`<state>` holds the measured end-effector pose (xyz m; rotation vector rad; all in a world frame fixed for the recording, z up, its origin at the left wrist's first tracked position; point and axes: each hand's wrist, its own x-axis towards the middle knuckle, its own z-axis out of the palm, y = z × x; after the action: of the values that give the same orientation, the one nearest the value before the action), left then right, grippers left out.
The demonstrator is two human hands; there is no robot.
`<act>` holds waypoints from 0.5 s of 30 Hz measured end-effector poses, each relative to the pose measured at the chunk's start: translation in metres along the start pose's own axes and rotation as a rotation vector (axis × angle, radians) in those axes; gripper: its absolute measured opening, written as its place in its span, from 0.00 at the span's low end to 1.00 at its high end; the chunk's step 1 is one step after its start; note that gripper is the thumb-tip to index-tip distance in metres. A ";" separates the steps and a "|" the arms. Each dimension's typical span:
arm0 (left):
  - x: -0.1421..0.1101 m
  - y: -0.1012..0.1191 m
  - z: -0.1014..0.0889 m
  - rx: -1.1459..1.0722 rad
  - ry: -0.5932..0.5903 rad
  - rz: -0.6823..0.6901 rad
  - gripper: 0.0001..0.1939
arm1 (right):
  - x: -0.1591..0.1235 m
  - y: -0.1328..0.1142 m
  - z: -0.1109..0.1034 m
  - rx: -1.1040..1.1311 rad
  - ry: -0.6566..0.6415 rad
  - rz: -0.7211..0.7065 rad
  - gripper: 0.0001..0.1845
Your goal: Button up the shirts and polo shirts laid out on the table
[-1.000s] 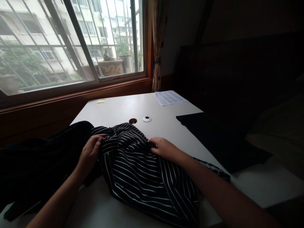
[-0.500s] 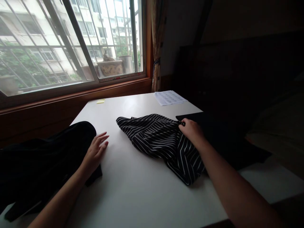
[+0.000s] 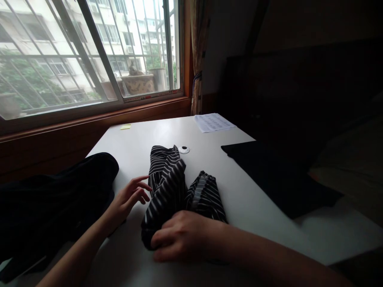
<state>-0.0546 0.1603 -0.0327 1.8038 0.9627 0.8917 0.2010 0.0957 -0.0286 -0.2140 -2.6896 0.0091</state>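
A black garment with thin white stripes lies bunched in the middle of the white table. My right hand rests on its near end with the fingers curled round a fold of the cloth. My left hand hovers just left of the garment, fingers spread and holding nothing, fingertips close to the striped cloth. Between my left arm and the table's left edge lies a pile of plain black cloth.
A sheet of printed paper lies at the far right corner and a yellow sticky note at the far left. A round cable-hole cap sits behind the garment. A dark flat cloth covers the table's right side. A barred window is ahead.
My right hand has pulled the striped garment back from the right side toward me, bunching it up at the table's middle. My left hand has moved a little right toward it.
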 end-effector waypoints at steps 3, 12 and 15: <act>-0.004 0.002 0.012 0.046 -0.068 -0.003 0.28 | 0.002 -0.004 0.019 0.041 -0.084 -0.052 0.07; -0.002 -0.005 0.022 0.300 -0.016 -0.022 0.17 | -0.002 0.014 -0.004 0.218 0.309 0.366 0.11; -0.001 -0.005 0.008 0.179 0.168 -0.107 0.16 | -0.012 0.033 -0.016 0.163 0.389 0.839 0.12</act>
<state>-0.0497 0.1583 -0.0405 1.8279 1.2690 0.9256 0.2230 0.1259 -0.0205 -1.1359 -2.0261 0.3918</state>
